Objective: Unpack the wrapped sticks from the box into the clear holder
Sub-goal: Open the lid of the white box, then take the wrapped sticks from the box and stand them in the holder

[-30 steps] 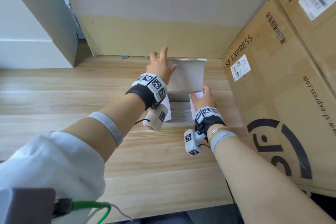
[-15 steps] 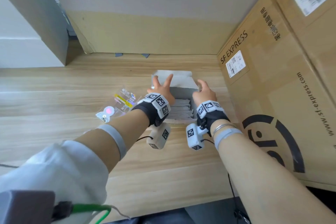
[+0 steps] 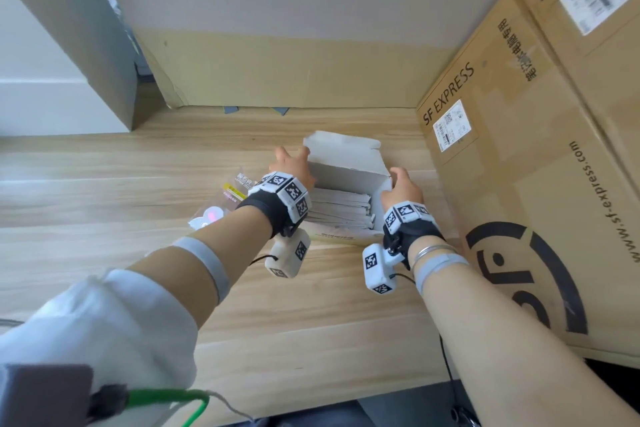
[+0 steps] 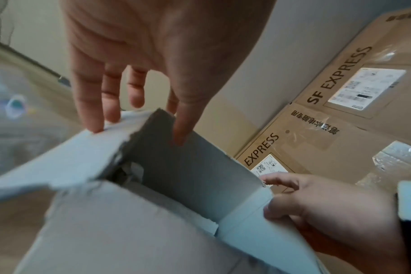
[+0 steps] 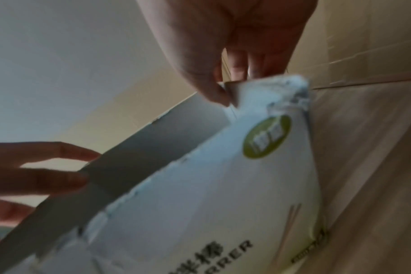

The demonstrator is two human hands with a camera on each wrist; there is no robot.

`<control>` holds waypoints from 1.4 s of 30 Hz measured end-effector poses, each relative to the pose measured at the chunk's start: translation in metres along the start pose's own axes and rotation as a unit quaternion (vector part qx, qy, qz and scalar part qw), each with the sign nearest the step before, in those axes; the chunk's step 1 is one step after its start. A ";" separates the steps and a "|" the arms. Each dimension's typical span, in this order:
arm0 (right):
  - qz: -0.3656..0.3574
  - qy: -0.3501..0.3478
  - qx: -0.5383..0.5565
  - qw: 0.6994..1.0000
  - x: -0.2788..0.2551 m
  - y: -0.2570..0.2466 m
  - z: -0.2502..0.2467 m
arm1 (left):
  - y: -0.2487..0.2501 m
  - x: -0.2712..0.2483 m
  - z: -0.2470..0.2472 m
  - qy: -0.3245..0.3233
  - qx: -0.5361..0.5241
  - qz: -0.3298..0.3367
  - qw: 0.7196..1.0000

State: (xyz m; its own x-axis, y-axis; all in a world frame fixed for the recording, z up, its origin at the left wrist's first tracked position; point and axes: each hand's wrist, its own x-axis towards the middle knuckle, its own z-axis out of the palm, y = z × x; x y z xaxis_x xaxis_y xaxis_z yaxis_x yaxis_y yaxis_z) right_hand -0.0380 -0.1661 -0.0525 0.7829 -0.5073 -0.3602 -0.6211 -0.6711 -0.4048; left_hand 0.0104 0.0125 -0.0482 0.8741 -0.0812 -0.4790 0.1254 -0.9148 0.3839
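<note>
A white cardboard box (image 3: 349,173) stands open on the wooden table, its lid flap folded back towards the wall. Several paper-wrapped sticks (image 3: 337,209) lie stacked inside it. My left hand (image 3: 292,158) is at the box's far left corner; the left wrist view shows its straight fingers (image 4: 93,118) on the torn side flap and its thumb against the grey inner wall. My right hand (image 3: 398,180) pinches the far right corner of the box (image 5: 258,140) between thumb and fingers. The clear holder (image 3: 227,199), with coloured stickers, lies left of the box, partly hidden by my left wrist.
Large SF Express cartons (image 3: 519,166) stand close against the box's right side. A cardboard panel (image 3: 277,76) lines the wall behind. A grey cabinet (image 3: 83,31) stands at the back left. The bare wooden tabletop (image 3: 104,184) stretches to the left and front.
The lid flap, held upright a second ago, has been pushed back and down behind the box. Both hands moved to the far corners, and the sticks and clear holder came into view.
</note>
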 end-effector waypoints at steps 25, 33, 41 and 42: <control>-0.092 -0.167 -0.048 0.980 -0.051 -0.142 0.100 | -0.105 0.026 -0.047 -0.021 -0.107 -0.083 0.991; -0.054 -0.151 0.040 0.986 -0.054 -0.146 0.120 | -0.119 0.023 -0.050 -0.040 -0.195 -0.107 0.974; -0.102 -0.060 0.180 0.976 -0.052 -0.165 0.098 | -0.107 0.015 -0.088 0.010 -0.244 -0.101 0.964; -0.110 -0.065 0.174 0.977 -0.053 -0.164 0.096 | -0.106 0.014 -0.087 0.010 -0.253 -0.098 0.963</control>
State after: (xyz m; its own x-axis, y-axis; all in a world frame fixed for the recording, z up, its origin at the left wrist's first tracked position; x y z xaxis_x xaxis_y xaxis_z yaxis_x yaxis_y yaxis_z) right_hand 0.0188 0.0232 -0.0478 0.9014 -0.2843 -0.3266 -0.4312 -0.5206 -0.7369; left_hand 0.0501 0.1428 -0.0265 0.8183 0.0853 -0.5685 0.4968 -0.6024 0.6248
